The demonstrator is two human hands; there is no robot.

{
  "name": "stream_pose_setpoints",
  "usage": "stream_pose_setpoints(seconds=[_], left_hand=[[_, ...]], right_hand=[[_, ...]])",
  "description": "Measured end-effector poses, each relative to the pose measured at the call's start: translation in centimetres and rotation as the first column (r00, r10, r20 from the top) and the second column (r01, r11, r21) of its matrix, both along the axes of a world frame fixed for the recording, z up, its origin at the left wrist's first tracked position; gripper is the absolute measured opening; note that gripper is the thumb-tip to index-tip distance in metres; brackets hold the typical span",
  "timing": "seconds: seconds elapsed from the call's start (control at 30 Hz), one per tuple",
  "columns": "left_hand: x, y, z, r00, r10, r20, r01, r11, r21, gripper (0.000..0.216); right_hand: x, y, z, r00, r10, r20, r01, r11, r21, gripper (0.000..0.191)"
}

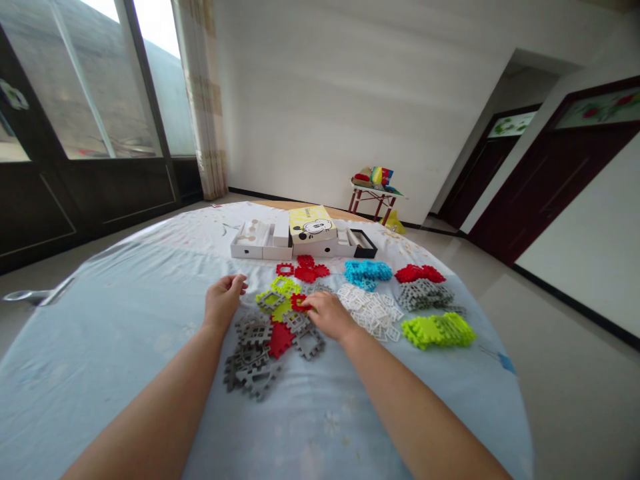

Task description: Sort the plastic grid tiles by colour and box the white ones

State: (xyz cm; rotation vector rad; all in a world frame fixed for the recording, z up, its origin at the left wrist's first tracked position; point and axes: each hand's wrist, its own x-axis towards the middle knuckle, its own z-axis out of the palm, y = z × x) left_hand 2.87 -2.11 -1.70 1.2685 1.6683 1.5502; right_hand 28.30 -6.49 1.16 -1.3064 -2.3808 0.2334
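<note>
My right hand (330, 315) reaches over a mixed heap of plastic interlocking tiles, its fingers closed on a red square-holed tile (299, 302). Left of the heap, my left hand (224, 301) is held just off it with fingers curled together; no tile shows in it. Under and around the red tile lie lime green tiles (285, 287), a solid red tile (281, 339) and several grey tiles (255, 357). Small white square frames (373, 310) are spread beside my right hand.
Sorted piles lie to the right: blue tiles (367, 272), red tiles (420, 273), grey tiles (425, 295) and lime green tiles (439, 331). Behind the heap stand open white boxes (250, 252) and a yellow cartoon box (310, 223). A patterned cloth (150, 320) covers the round table.
</note>
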Motion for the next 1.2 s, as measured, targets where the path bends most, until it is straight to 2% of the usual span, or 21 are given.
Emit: stream_pose_setpoints(seconds=[0.07, 0.17, 0.23, 0.3, 0.4, 0.6, 0.8, 0.97, 1.07, 1.2], left_hand=[[0.0, -0.1, 0.1, 1.0, 0.001, -0.005, -0.001, 1.0, -0.002, 0.039], [0.1, -0.3, 0.4, 1.0, 0.007, -0.025, -0.008, 1.0, -0.014, 0.038], [0.2, -0.3, 0.5, 0.999, 0.008, -0.042, -0.009, 1.0, -0.027, 0.037], [0.2, -0.4, 0.5, 0.998, 0.006, -0.057, -0.008, 0.999, -0.034, 0.035], [0.2, -0.4, 0.5, 0.998, 0.008, -0.062, -0.01, 0.999, -0.031, 0.034], [0.1, -0.5, 0.7, 0.998, 0.005, -0.067, -0.008, 0.999, -0.039, 0.034], [-0.1, -0.4, 0.7, 0.993, -0.001, -0.119, -0.008, 0.997, -0.072, 0.037], [-0.4, -0.3, 1.0, 0.988, -0.044, -0.149, 0.023, 0.99, -0.139, 0.042], [-0.3, -0.4, 1.4, 0.984, -0.045, -0.174, 0.014, 0.984, -0.175, 0.043], [-0.1, -0.7, 1.8, 0.982, -0.035, -0.187, -0.004, 0.979, -0.203, 0.044]], right_hand=[[0.3, -0.4, 0.4, 0.998, -0.022, -0.053, 0.023, 1.0, 0.017, 0.024], [1.0, -1.3, 1.1, 0.967, -0.075, -0.242, 0.084, 0.996, 0.027, 0.026], [1.4, -1.7, 1.4, 0.919, -0.124, -0.375, 0.119, 0.992, -0.036, 0.027], [1.6, -2.0, 1.4, 0.883, -0.165, -0.44, 0.112, 0.983, -0.144, 0.028], [1.6, -2.3, 0.8, 0.898, -0.179, -0.402, 0.09, 0.969, -0.231, 0.026], [1.5, -2.9, 0.5, 0.938, -0.188, -0.292, 0.16, 0.98, -0.118, 0.025], [1.7, -3.1, 0.4, 0.979, -0.003, -0.204, -0.015, 0.996, -0.087, 0.049], [1.6, -2.7, 0.0, 0.986, 0.014, -0.165, -0.032, 0.994, -0.106, 0.042], [1.9, -2.9, 1.0, 0.98, -0.012, -0.201, -0.001, 0.998, -0.067, 0.046], [4.3, -2.7, 3.5, 0.949, -0.067, -0.307, 0.078, 0.997, 0.026, 0.05]])
